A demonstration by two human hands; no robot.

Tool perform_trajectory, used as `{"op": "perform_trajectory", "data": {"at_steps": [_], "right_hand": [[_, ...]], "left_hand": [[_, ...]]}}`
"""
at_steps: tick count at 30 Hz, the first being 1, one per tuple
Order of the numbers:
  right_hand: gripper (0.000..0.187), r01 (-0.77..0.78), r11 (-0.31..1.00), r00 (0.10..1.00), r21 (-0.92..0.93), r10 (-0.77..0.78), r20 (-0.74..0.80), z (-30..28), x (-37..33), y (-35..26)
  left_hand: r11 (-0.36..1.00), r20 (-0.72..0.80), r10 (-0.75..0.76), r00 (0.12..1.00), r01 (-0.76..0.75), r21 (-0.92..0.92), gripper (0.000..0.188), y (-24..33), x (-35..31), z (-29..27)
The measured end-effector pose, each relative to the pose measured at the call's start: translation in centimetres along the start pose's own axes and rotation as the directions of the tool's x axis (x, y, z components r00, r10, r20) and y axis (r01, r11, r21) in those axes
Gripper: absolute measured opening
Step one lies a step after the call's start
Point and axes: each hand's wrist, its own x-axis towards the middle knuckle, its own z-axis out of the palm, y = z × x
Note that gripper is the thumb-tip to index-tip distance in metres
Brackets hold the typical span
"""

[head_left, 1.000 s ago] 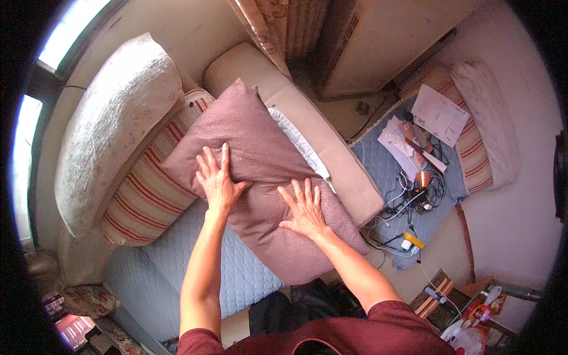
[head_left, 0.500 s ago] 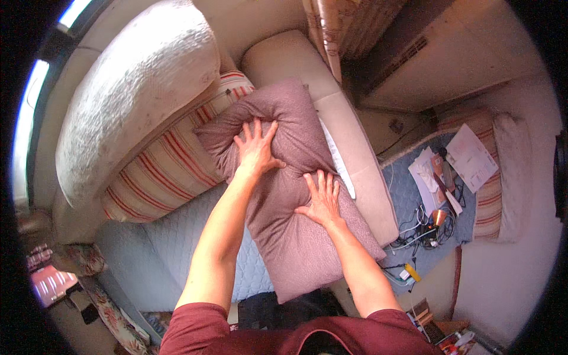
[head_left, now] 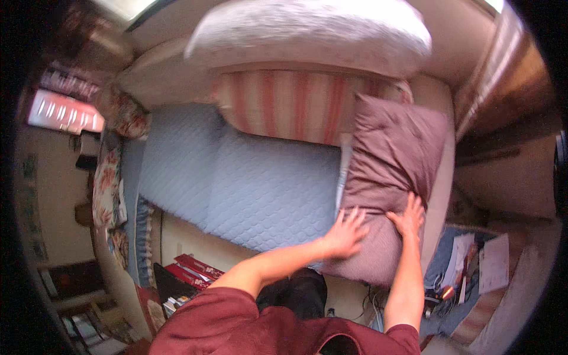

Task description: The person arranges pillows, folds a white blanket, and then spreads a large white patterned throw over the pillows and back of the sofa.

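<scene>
A mauve pillow [head_left: 393,154] lies lengthwise at the right end of the sofa, beside the pale armrest [head_left: 438,177]. Creases run across its middle. My right hand [head_left: 408,219] rests on the pillow with its fingers spread. At the pillow's left edge, toward me, is my left hand [head_left: 345,235], fingers apart and a little blurred; whether it touches the fabric I cannot tell. Neither hand grips anything. A blue quilted cover [head_left: 272,186] spreads over the seat left of the pillow, and a thin pale edge shows along the pillow's left side.
Behind the seat leans a striped cushion [head_left: 284,106], below a white textured cover [head_left: 313,38] on the backrest. Papers [head_left: 494,263] and tangled cables lie on another blue-covered seat at the right. Red boxes [head_left: 192,269] stand below the sofa's front edge. A curtain [head_left: 494,77] hangs at the far right.
The view has swung left, so more of the sofa shows. The pillow now lies straighter along the armrest. My left hand has come off the pillow's far half to its near left edge.
</scene>
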Motion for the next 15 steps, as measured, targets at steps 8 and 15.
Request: {"op": "perform_trajectory", "data": {"at_steps": [8,15], "right_hand": [[0.084,-0.070,0.953,0.965,-0.293,-0.010,-0.263,0.9,-9.1,-1.4],[0.079,0.101,0.945,0.986,-0.310,-0.136,-0.094,11.7,-21.1,-1.2]], "left_hand": [[0.868,0.568,-0.200,0.798,0.414,-0.275,0.046,-3.5,-27.7,7.2],[0.692,0.157,-0.604,0.782,0.612,-0.383,0.037,-12.7,-38.2,2.6]]}}
